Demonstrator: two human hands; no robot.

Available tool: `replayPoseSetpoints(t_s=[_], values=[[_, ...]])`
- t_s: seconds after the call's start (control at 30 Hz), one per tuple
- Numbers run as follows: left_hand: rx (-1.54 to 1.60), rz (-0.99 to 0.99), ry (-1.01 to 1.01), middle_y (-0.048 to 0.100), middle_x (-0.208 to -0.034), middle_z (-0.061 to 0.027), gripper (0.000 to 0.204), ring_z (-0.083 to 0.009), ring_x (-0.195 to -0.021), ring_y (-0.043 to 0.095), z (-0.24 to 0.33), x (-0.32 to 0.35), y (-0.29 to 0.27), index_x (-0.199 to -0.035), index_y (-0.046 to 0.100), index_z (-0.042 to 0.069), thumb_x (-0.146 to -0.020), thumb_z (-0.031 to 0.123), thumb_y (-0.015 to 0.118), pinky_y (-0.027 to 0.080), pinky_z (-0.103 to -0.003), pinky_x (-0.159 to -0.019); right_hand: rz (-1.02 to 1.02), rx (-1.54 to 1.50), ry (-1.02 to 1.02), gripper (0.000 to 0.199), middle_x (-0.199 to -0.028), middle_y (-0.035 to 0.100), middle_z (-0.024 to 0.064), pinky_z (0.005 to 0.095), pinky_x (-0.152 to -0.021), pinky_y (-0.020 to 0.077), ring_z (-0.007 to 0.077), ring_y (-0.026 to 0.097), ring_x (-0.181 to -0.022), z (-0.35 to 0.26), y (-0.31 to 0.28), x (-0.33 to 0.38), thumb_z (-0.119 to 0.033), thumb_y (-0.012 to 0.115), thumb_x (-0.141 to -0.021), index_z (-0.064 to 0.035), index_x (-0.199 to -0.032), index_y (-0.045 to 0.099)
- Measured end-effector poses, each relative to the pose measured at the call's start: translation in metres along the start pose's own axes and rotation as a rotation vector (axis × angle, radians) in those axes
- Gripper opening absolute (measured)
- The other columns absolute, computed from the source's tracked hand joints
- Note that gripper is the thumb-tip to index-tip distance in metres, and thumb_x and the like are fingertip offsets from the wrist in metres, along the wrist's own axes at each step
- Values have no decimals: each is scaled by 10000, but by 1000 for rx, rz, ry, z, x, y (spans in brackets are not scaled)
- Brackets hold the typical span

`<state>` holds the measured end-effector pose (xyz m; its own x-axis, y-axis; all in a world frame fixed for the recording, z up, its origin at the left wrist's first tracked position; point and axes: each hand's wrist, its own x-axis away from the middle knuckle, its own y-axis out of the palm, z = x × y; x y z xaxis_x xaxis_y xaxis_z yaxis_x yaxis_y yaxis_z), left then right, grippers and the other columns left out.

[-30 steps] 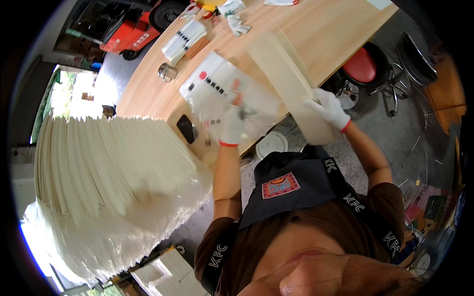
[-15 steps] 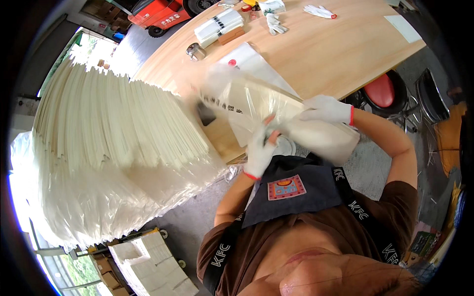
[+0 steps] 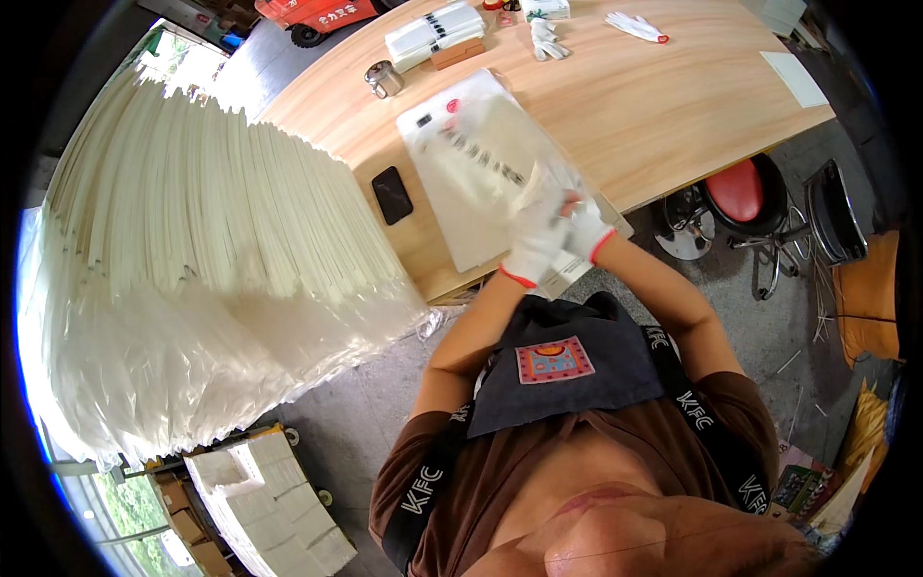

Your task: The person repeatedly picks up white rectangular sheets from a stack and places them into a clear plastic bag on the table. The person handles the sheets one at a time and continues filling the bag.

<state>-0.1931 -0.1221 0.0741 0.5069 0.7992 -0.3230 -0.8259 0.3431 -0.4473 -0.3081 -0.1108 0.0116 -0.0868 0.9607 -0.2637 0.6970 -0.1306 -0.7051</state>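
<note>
1 wooden table, concrete floor

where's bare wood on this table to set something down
The widest bare wood runs between the clear bag, the loose gloves and the white sheet. A smaller patch lies between the metal cup and black phone. It is crowded at the near edge, where both hands work the bag.

Bright daylight is admitted from upper left; stacked sheets are overexposed; fisheye edges are bent, vignetted black.
</note>
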Motion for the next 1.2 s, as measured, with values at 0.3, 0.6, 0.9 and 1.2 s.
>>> replayPoseSetpoints(t_s=[0.3,0.6,0.9,1.2], values=[[-484,56,165,564,-753,-94,127,-260,-691,572,-64,95,-22,-884,571,74,-763,71,611,456,-370,-620,-50,600,397,346,-867,631,122,417,-641,501,281,639,-794,18,-28,42,-210,585,-784,-95,-1106,529],[-548,136,-49,520,-682,-64,131,-262,-560,535,-57,192,-79,-718,535,124,-710,118,666,449,-358,-499,-424,696,200,152,-637,643,110,401,-430,476,261,655,-571,-47,-69,120,-201,520,-796,-89,-730,599],[-532,91,-269,526,-747,-131,132,-341,-642,560,-51,161,-74,-791,485,65,-712,1,570,448,-405,-527,-162,652,118,168,-544,589,91,401,-373,434,254,591,-448,-6,-59,118,-186,532,-734,-96,-608,595],[620,309,-1235,580,-801,-108,226,-178,-769,581,-97,185,-70,-966,517,27,-870,228,552,472,-318,-640,-184,-294,691,363,-888,640,136,329,-619,506,233,628,-770,75,-40,136,-320,497,-898,-21,-1095,554]])
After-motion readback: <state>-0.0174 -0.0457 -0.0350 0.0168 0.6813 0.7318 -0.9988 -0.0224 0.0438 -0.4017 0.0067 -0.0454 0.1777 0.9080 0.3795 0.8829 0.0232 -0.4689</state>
